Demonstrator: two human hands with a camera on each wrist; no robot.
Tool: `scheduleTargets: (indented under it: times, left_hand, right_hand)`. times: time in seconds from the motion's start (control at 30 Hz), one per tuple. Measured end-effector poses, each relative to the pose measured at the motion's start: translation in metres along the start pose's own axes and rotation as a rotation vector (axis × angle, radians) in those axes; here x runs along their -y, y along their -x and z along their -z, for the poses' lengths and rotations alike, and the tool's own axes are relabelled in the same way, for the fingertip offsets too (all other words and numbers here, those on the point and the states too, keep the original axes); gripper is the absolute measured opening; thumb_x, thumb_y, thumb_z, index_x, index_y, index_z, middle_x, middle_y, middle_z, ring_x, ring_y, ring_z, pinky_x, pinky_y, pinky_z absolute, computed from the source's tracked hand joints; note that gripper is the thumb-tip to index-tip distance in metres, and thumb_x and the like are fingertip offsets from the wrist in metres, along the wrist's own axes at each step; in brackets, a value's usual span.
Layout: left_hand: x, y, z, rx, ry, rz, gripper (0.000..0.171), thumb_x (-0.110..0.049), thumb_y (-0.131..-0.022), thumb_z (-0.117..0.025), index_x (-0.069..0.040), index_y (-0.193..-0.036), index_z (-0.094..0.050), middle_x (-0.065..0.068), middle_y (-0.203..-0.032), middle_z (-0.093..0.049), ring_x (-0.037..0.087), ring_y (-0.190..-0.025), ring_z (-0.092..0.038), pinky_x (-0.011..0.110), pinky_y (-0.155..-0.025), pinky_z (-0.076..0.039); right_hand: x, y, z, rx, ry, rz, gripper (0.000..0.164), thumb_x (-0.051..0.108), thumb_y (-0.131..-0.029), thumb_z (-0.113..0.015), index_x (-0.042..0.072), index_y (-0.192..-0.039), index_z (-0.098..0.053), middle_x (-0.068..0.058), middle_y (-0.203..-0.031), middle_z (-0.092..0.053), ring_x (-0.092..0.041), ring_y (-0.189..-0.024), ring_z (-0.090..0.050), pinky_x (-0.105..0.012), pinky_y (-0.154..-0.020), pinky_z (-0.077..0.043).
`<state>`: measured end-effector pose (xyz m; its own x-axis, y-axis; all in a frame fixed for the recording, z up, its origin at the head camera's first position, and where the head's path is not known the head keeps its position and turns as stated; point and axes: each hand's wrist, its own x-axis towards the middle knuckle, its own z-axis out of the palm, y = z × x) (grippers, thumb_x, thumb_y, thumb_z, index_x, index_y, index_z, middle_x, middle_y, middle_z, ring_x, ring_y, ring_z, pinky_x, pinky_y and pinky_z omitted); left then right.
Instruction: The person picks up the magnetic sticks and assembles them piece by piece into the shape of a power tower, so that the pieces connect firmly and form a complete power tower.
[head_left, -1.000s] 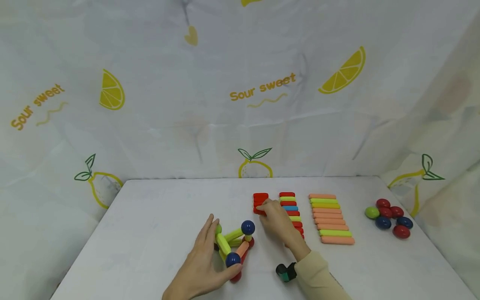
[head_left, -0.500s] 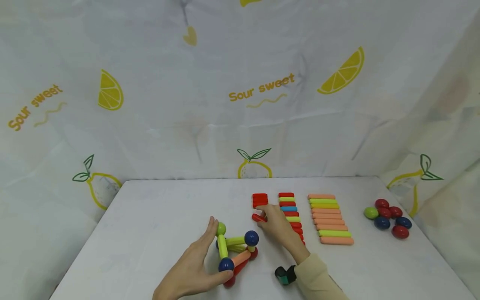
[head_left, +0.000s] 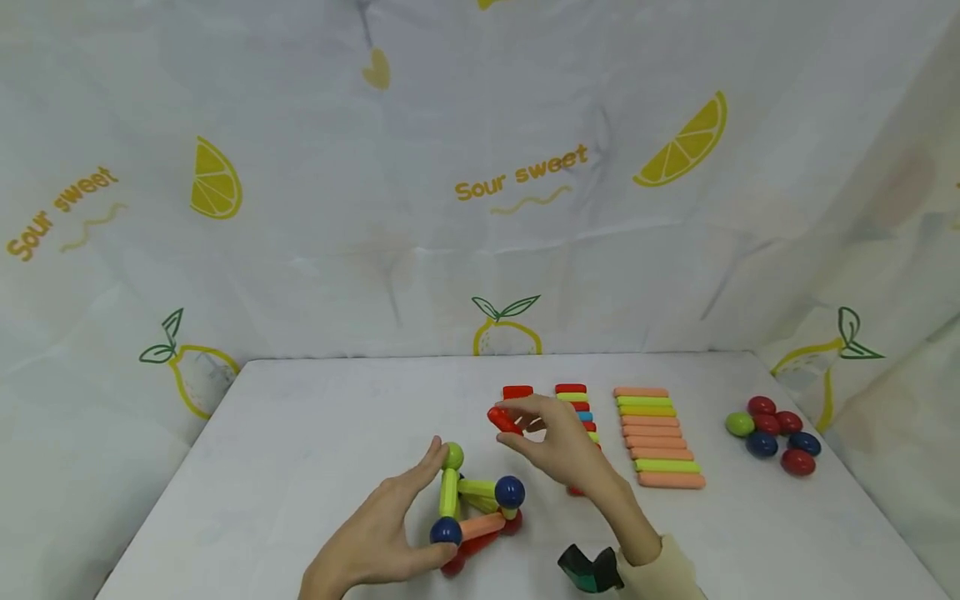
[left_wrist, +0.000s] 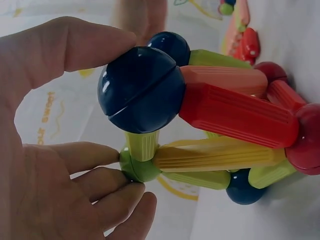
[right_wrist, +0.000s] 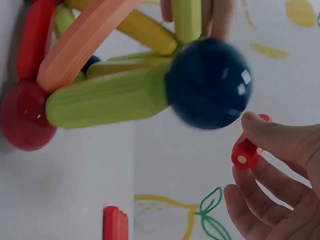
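Your left hand [head_left: 381,525]: spread wide, pinching the ball-and-rod frame [head_left: 482,526]. Your right hand [head_left: 557,437]: nearly closed, pinching one red rod [head_left: 503,420], frame's twelve o'clock. Risk: rod bumping the two-o'clock blue ball [head_left: 510,492], or your uneven squeeze, might twist the frame apart.

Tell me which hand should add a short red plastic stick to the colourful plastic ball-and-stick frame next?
Right, I think: the right hand pinches that red stick near the frame, while the left hand is busy holding the frame.

A white cloth [head_left: 337,275] bearing lemon prints [head_left: 684,143] and orange lettering [head_left: 551,166] hangs behind the white table [head_left: 300,433].
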<state>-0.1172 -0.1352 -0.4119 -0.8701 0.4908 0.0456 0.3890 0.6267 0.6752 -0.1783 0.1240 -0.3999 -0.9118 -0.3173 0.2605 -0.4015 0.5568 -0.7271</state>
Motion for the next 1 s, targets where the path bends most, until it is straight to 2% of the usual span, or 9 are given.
scheduleTargets:
  times: [0.1,0.2,0.33,0.6,0.9,1.0]
  left_hand:
    - [0.001,0.000,0.001,0.004,0.002,-0.016,0.099,-0.044,-0.081,-0.079,-0.010,-0.160,-0.032,0.011,-0.165,-0.033,0.034,-0.144,-0.048,0.062,-0.111,-0.045]
    - [0.001,0.000,0.002,0.013,0.009,-0.028,0.096,-0.042,-0.081,-0.079,-0.009,-0.159,-0.034,0.012,-0.165,-0.031,0.033,-0.144,-0.048,0.061,-0.111,-0.045]
    - [0.002,0.000,0.003,0.030,0.022,-0.041,0.090,-0.037,-0.083,-0.078,-0.008,-0.158,-0.037,0.013,-0.165,-0.030,0.029,-0.145,-0.047,0.057,-0.112,-0.045]
    - [0.001,0.003,0.008,0.079,0.025,-0.046,0.082,-0.036,-0.087,-0.075,-0.009,-0.156,-0.040,0.012,-0.166,-0.028,0.029,-0.146,-0.046,0.058,-0.113,-0.045]
    - [0.001,0.003,0.011,0.101,0.025,-0.083,0.078,-0.036,-0.091,-0.073,-0.011,-0.157,-0.040,0.011,-0.168,-0.026,0.031,-0.148,-0.044,0.054,-0.115,-0.044]
    - [0.001,0.004,0.011,0.096,0.012,-0.091,0.076,-0.036,-0.093,-0.072,-0.012,-0.157,-0.040,0.007,-0.168,-0.027,0.031,-0.147,-0.046,0.053,-0.114,-0.045]
  right_hand:
    - [0.015,0.008,0.005,0.070,-0.006,0.145,0.035,0.017,-0.088,-0.080,0.010,-0.122,-0.073,-0.004,-0.110,-0.077,-0.012,-0.090,-0.070,-0.027,-0.083,-0.061]
    - [0.027,0.016,0.007,0.170,-0.031,0.221,0.033,0.016,-0.090,-0.079,0.012,-0.122,-0.073,0.001,-0.108,-0.077,-0.007,-0.090,-0.068,-0.024,-0.084,-0.059]
    - [0.032,0.022,0.007,0.286,-0.068,0.210,0.031,0.012,-0.090,-0.078,0.015,-0.121,-0.074,0.007,-0.102,-0.076,0.000,-0.091,-0.063,-0.023,-0.086,-0.057]
    - [0.035,0.027,0.002,0.393,-0.104,0.182,0.030,0.016,-0.091,-0.077,0.016,-0.121,-0.075,0.009,-0.100,-0.075,0.003,-0.092,-0.061,-0.022,-0.086,-0.057]
    - [0.045,0.029,-0.003,0.451,0.059,0.166,0.033,0.016,-0.091,-0.078,0.024,-0.122,-0.076,0.014,-0.103,-0.071,0.004,-0.094,-0.055,-0.020,-0.084,-0.054]
    - [0.046,0.030,-0.005,0.459,0.106,0.181,0.031,0.019,-0.090,-0.079,0.026,-0.120,-0.077,0.014,-0.101,-0.070,0.004,-0.092,-0.053,-0.018,-0.082,-0.053]
